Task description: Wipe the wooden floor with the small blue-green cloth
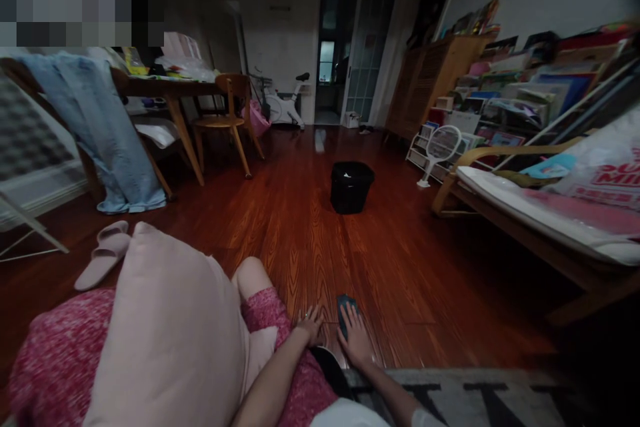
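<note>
My left hand (312, 324) is spread, palm down, just beside my pink patterned clothing (267, 303); no held thing shows in it. My right hand (356, 335) lies with fingers stretched out over a dark blue-grey oval thing (343, 303) on the wooden floor. Its kind I cannot make out, as the fingers cover part of it. Between my forearms is a black thing with a pale rim (330, 363), mostly hidden. A large pale pink cushion (170, 327) stands against my left side, by a bare bent knee (253, 277).
Ahead on the floor stands a black bin (351, 188). Pale slippers (105, 257) lie at left, near jeans (83, 120) draped over a chair. A wooden lounge chair (520, 220) piled with bags stands at right, beside a white racket-shaped thing (441, 145). A patterned rug (450, 380) lies nearby.
</note>
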Demonstrator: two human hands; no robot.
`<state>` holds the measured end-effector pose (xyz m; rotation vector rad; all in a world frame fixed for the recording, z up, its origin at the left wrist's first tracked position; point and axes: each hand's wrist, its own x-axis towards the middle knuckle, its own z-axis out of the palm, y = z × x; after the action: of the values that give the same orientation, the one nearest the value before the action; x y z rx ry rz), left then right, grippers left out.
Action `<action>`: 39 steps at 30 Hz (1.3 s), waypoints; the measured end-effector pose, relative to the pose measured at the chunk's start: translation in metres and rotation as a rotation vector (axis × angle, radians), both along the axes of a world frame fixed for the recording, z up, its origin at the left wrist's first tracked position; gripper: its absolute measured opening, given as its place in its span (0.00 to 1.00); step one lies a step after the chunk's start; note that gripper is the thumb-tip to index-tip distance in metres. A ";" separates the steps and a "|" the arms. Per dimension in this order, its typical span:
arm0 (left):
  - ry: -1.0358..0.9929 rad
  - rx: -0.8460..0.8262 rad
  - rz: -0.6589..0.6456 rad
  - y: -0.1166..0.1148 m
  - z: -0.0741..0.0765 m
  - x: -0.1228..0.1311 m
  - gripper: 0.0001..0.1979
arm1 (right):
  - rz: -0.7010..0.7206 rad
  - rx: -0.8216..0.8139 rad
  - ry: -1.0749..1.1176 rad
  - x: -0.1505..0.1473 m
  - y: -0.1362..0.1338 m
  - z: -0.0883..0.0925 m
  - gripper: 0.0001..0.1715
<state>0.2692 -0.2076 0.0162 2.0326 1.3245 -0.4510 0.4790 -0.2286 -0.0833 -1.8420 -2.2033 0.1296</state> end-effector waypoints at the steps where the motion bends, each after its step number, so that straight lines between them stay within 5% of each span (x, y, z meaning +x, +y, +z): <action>1: -0.004 -0.002 0.002 0.000 0.000 0.000 0.51 | -0.026 -0.013 0.004 0.012 0.004 0.003 0.37; 7: -0.001 -0.016 0.018 -0.001 0.002 0.002 0.51 | -0.489 -0.003 0.082 0.081 0.023 0.014 0.42; 11: 0.008 -0.041 0.024 -0.002 0.000 0.003 0.51 | -0.610 0.090 0.113 0.055 0.011 0.004 0.44; 13: 0.007 -0.042 0.027 -0.002 -0.002 0.004 0.50 | -0.546 0.070 0.081 0.022 0.001 -0.003 0.43; 17: 0.010 -0.021 0.031 -0.002 -0.005 0.004 0.50 | -0.156 -0.025 -0.023 -0.035 -0.015 -0.008 0.38; 21: -0.001 0.007 0.024 -0.003 -0.004 0.003 0.49 | 0.161 -0.057 -0.049 -0.031 -0.012 0.002 0.37; 23: -0.008 0.007 0.020 -0.003 -0.003 0.002 0.48 | 0.118 -0.062 -0.044 -0.004 -0.005 0.007 0.37; 28: -0.008 0.006 0.018 -0.002 -0.002 0.003 0.49 | -0.299 -0.035 -0.054 0.079 0.012 0.010 0.39; 31: 0.009 -0.004 0.027 -0.002 -0.001 0.005 0.50 | -0.443 -0.010 -0.034 0.097 0.012 0.007 0.40; 35: 0.004 -0.004 0.040 -0.003 0.003 0.006 0.51 | -0.517 -0.003 -0.018 0.058 0.002 0.001 0.41; 39: -0.007 0.024 0.061 -0.006 0.005 0.006 0.47 | -0.255 0.000 -0.035 -0.014 -0.010 -0.002 0.39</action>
<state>0.2748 -0.2141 0.0214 2.0049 1.3897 -0.4020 0.4650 -0.2388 -0.0850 -2.1195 -1.9675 0.0475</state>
